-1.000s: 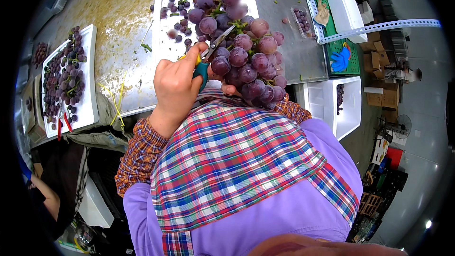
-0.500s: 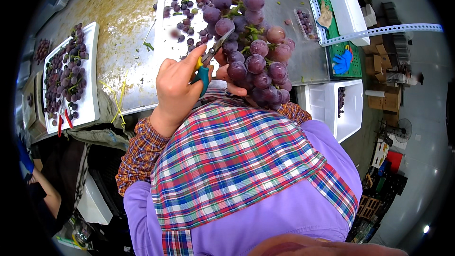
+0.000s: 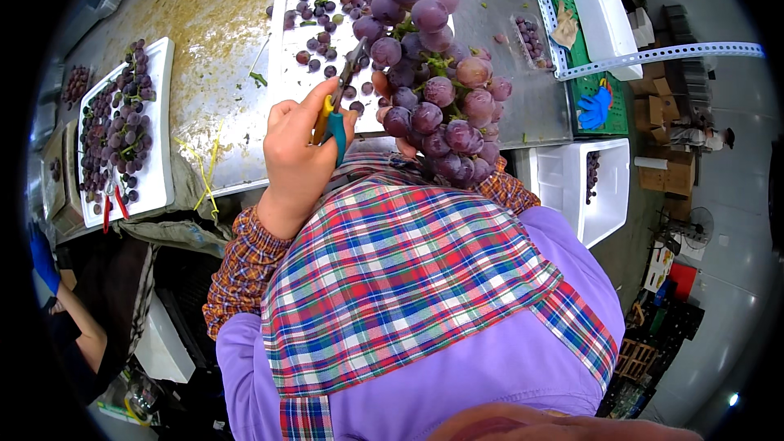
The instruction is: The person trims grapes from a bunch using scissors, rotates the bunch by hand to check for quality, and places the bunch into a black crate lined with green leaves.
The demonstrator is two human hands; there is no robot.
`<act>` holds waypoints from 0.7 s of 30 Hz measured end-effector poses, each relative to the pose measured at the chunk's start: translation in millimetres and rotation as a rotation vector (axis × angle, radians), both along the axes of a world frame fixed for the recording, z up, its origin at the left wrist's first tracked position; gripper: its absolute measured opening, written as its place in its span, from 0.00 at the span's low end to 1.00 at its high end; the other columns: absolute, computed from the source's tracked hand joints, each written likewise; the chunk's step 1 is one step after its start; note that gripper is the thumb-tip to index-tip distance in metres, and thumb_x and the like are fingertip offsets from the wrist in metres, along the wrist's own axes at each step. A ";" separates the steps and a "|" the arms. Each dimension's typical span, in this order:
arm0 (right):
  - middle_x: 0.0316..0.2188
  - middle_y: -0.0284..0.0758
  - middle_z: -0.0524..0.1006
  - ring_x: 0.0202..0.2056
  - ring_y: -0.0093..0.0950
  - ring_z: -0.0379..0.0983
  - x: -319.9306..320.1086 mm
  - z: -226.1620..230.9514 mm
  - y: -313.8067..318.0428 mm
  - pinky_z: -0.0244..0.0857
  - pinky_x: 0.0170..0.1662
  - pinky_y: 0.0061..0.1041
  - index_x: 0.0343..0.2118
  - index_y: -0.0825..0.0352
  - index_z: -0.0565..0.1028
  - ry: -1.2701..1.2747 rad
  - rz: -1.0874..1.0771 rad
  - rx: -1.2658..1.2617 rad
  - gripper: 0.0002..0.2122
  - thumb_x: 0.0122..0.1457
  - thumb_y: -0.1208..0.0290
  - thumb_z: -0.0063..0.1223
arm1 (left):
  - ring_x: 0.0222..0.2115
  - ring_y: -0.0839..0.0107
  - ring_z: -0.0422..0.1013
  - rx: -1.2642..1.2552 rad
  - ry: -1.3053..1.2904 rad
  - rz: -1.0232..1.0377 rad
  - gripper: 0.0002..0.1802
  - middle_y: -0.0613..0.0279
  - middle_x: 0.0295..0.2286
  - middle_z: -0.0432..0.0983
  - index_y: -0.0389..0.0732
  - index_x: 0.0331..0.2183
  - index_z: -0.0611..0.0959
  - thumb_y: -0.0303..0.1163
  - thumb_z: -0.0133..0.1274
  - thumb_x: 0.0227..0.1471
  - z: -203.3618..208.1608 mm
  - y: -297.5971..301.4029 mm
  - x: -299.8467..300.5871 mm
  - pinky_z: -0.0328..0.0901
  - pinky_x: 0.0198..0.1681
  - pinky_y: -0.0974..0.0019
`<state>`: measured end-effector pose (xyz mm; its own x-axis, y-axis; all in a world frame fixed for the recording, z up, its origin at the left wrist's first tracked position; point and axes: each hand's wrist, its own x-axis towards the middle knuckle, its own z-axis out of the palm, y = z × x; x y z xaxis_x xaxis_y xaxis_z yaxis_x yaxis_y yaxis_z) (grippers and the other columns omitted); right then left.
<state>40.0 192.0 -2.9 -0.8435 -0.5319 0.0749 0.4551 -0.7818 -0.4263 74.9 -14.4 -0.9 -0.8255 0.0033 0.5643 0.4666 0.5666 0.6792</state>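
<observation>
My left hand [image 3: 296, 147] holds a pair of snips [image 3: 338, 132] with teal and yellow handles, its index finger along them. The blades point up beside a large bunch of purple grapes [image 3: 441, 94], close to its left side. My right hand [image 3: 380, 85] grips the bunch from behind; a few fingertips show at its left edge, and the grapes hide the rest. Beneath them lies a white tray [image 3: 296, 106] scattered with loose grapes [image 3: 314, 65] and bits of green stem.
On the left, another white tray [image 3: 166, 114] holds grape bunches and red-handled snips [image 3: 121, 202]. A clear punnet of grapes [image 3: 531, 39], a green crate [image 3: 563, 0] and a blue glove [image 3: 595, 106] lie right. Below sits a white bin [image 3: 608, 184]. A co-worker's gloved hand [image 3: 43, 260] shows far left.
The snips have drawn back left from among the grapes and now point more upright. The bunch has turned slightly in my right hand. A co-worker's blue-gloved hand shows more at far left.
</observation>
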 end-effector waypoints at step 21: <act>0.57 0.42 0.63 0.54 0.40 0.64 -10.1 -8.9 6.2 0.64 0.51 0.42 0.61 0.62 0.57 -0.010 -0.029 -0.057 0.30 0.60 0.48 0.37 | 0.31 0.71 0.70 -0.425 -0.007 -0.059 0.31 0.65 0.28 0.76 0.44 0.49 0.77 0.25 0.63 0.39 16.6 -10.2 -7.3 0.57 0.41 0.64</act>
<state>29.9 198.2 -11.8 -0.8593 -0.5024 0.0962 0.4358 -0.8174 -0.3766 67.6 -24.5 15.6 -0.8210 0.2815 0.4966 0.5024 0.7695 0.3944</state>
